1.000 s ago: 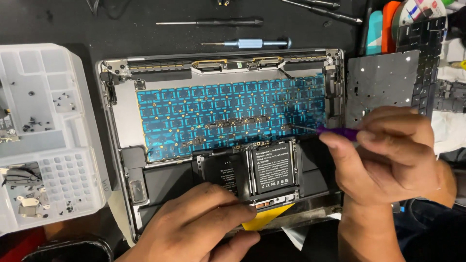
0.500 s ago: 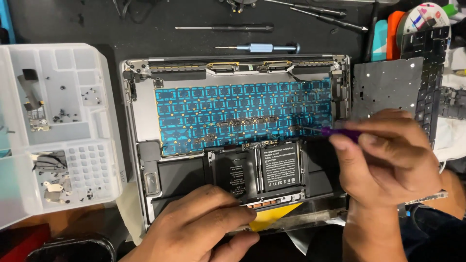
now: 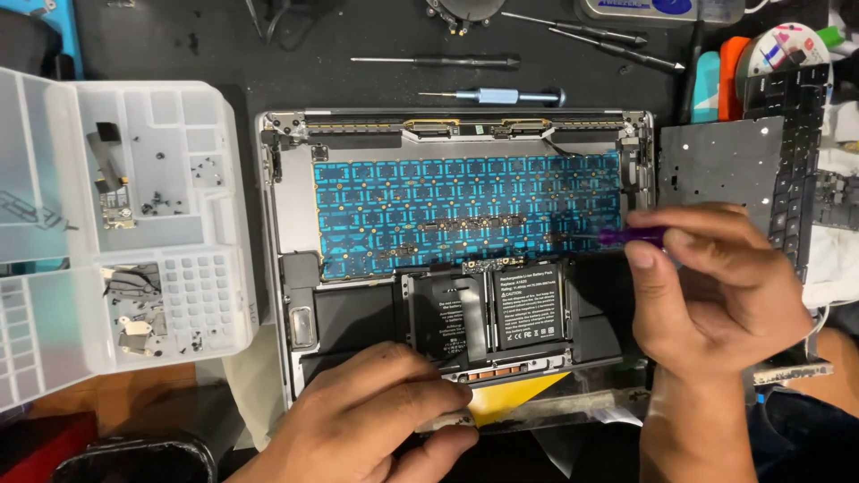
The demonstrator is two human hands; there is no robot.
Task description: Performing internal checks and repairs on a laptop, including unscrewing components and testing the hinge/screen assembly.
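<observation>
Both hands barely moved: right fingers [image 3: 662, 255] pinch one purple screwdriver [image 3: 631, 236], left fingers [image 3: 420, 402] press one laptop [image 3: 286, 197].

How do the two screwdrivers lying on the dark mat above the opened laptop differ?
The black-handled slim screwdriver lies farther from the opened silver laptop case; the blue-and-silver metal screwdriver lies just above its hinge edge. The black one is longer and thinner, with a dark handle; the blue one is shorter and thicker, with a black end cap. Both lie roughly level, tips pointing left, untouched by either hand.
</observation>
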